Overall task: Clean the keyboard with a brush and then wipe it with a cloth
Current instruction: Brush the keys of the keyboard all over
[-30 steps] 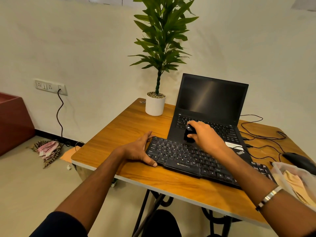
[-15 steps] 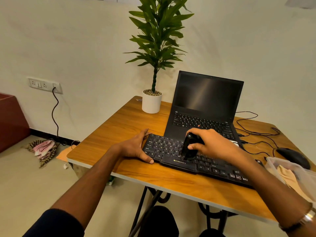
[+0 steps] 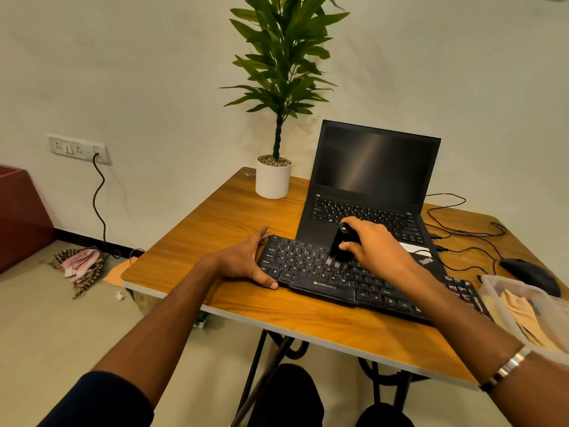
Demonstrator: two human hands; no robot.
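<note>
On the surface: keyboard lies flat.
Left hand: grip braces its end against sliding.
Right hand: grip holds brush, bristles down.

Black brush bristles-down on black keyboard.

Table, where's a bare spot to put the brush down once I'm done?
The table is bare left of the keyboard, from the plant pot down to the near edge, beyond your left hand. A bare strip also runs along the front edge. The right is crowded: laptop, cables, mouse, plastic tub.
</note>
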